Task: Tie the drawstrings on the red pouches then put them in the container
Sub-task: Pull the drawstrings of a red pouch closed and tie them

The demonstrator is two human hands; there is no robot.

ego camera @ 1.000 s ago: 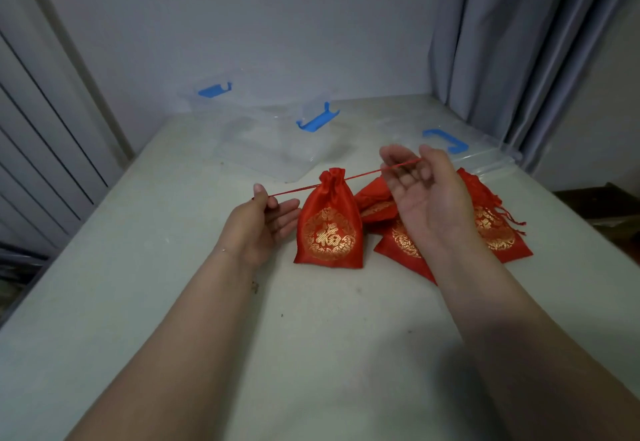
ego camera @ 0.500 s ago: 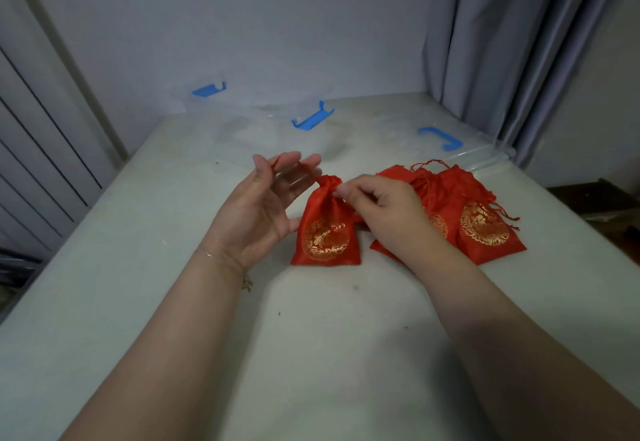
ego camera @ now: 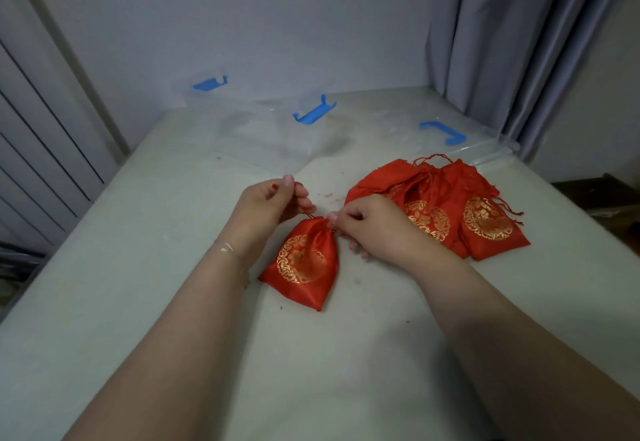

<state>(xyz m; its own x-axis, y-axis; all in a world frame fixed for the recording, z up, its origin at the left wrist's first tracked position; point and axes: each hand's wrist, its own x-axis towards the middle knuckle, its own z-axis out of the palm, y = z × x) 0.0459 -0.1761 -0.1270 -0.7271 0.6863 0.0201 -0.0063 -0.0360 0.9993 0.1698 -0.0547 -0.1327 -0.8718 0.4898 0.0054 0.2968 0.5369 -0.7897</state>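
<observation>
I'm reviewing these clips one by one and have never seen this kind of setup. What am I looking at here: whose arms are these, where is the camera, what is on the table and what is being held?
There is no machine here: a person works with bare hands, and one wide-angle camera worn on the head looks forward and down, so the arms reach in from the bottom. On the pale table lies one red pouch with a gold emblem. The left hand pinches its red drawstring; the right hand pinches at the pouch's gathered neck. A pile of red pouches lies to the right. Behind them stand a clear container with blue latches and a clear lid.
</observation>
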